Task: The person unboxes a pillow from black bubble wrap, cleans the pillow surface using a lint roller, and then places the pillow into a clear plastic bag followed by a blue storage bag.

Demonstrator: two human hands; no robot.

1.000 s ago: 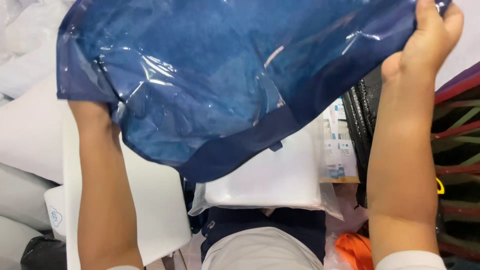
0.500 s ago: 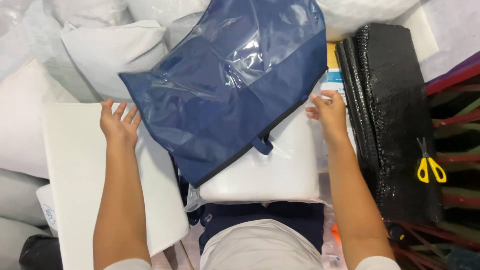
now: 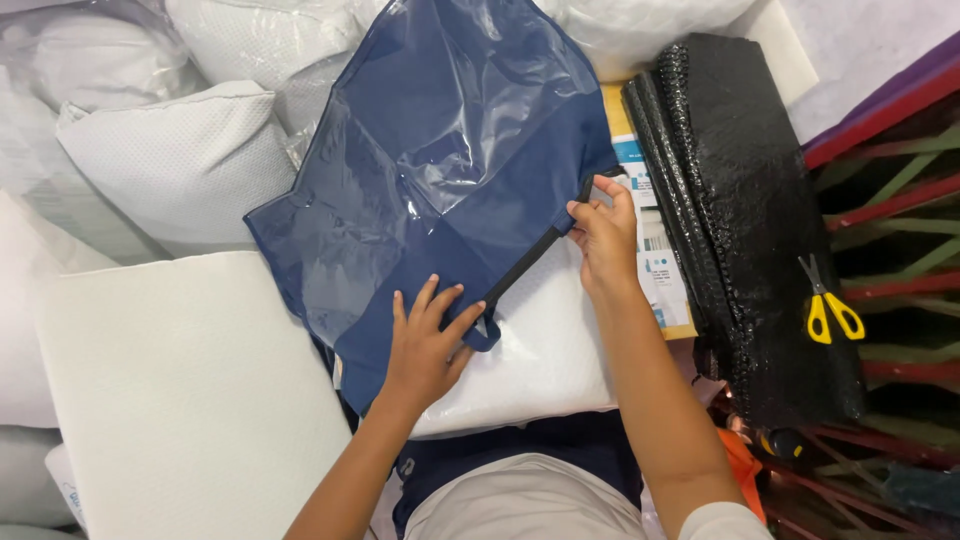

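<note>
Pinning the soft, slippery navy zip bag (image 3: 440,190) with flat left hand (image 3: 425,345), right hand (image 3: 603,235) pinching seemingly the zipper pull at its stiffer black-trimmed edge.

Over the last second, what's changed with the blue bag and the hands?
The navy zip bag came down from being held up in the air and now lies flat over the white pillow. The left hand moved in from the bag's outer edge to press on its lower edge. The right hand let go of the corner and now pinches the black zip edge. The black bubble wrap and yellow scissors stayed put.
</note>
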